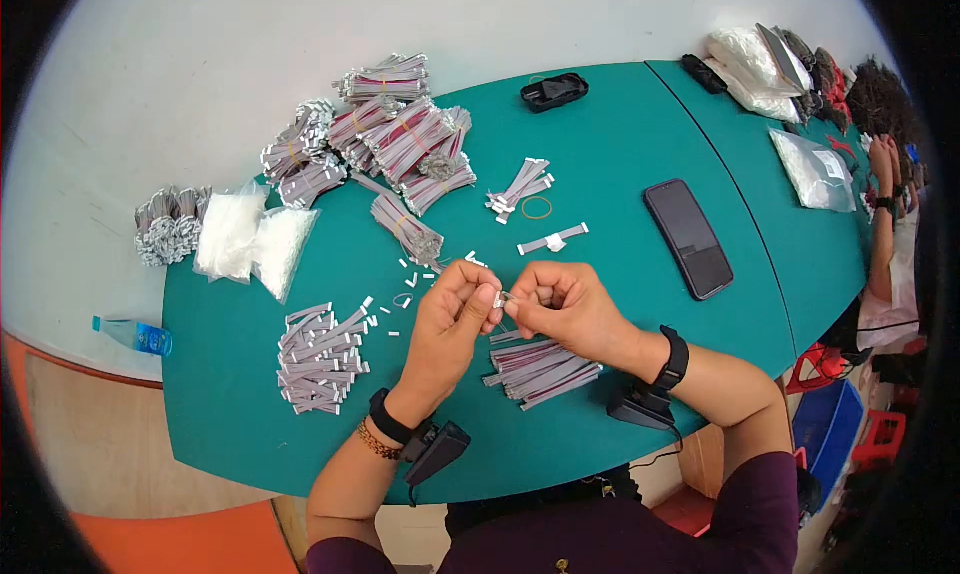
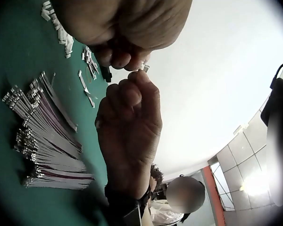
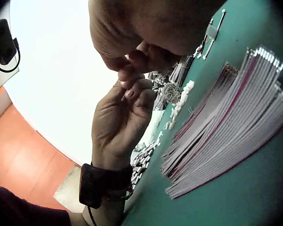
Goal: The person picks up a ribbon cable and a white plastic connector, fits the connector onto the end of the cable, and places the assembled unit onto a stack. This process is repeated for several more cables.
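1. Small white connector piece (image 1: 500,298): held off the table between the fingertips of both hands, above the far end of a stack of ribbon cables. In the left wrist view it shows as a small ribbed tip (image 2: 145,68) where the two hands meet.
2. Left hand (image 1: 455,319): fingers curled, thumb and fingertips pinching the piece from the left. A black band and a beaded bracelet sit at the wrist.
3. Right hand (image 1: 565,309): fingers curled, pinching the same piece from the right, fingertips touching those of the left hand. A black band sits at the wrist.
4. Stack of flat grey ribbon cables (image 1: 540,369) with red edge stripes: lying on the table just below the hands, ends roughly aligned.
5. Loose pile of ribbon cables (image 1: 320,354): to the left of the left hand, lying crisscross.
6. Scattered small white pieces (image 1: 410,274): on the table just beyond the hands.
7. Single short cable (image 1: 552,239), yellow rubber band (image 1: 537,208): beyond the right hand.
8. Black phone (image 1: 688,238): face up, to the right.
9. Banded cable bundles (image 1: 400,139): heaped at the far left of the table.
10. Clear bags (image 1: 250,239) of white parts: at the left edge.
11. Teal table (image 1: 620,144): bears all the above.
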### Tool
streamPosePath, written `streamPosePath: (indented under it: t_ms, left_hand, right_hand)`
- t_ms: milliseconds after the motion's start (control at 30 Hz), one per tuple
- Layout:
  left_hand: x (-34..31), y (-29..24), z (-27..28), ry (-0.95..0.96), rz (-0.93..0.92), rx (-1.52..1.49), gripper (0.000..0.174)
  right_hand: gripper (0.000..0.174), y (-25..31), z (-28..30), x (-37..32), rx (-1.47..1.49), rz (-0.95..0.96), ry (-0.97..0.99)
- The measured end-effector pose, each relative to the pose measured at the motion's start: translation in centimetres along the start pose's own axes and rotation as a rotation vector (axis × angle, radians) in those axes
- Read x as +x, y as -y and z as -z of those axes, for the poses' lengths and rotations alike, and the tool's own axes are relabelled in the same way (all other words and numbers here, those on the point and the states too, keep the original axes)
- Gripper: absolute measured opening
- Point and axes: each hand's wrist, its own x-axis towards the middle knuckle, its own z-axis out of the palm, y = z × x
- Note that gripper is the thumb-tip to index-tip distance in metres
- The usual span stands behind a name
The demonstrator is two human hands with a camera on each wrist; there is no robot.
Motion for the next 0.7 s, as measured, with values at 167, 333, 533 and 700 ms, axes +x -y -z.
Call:
streamPosePath:
  t_ms: [167,333,533,700]
  left_hand:
    - [0.0,0.06,-0.09,-0.012,-0.064,0.119,0.013]
    - [-0.07,0.33,-0.14,-0.035,-0.154,0.229,0.01]
    - [-0.3,0.14,-0.53,-0.059,-0.221,0.286,0.023]
    - [-0.41,0.51,-0.42,-0.059,-0.264,0.386,0.029]
  right_hand:
    - [0.013,0.28,-0.03,-0.1,-0.032,-0.022,-0.009]
    - [0.015,0.54,-0.12,-0.13,-0.041,-0.028,-0.017]
    - [0.013,0.14,-0.26,-0.1,-0.002,-0.042,-0.04]
    - [0.013,0.25,-0.29,-0.19,0.0,-0.052,-0.039]
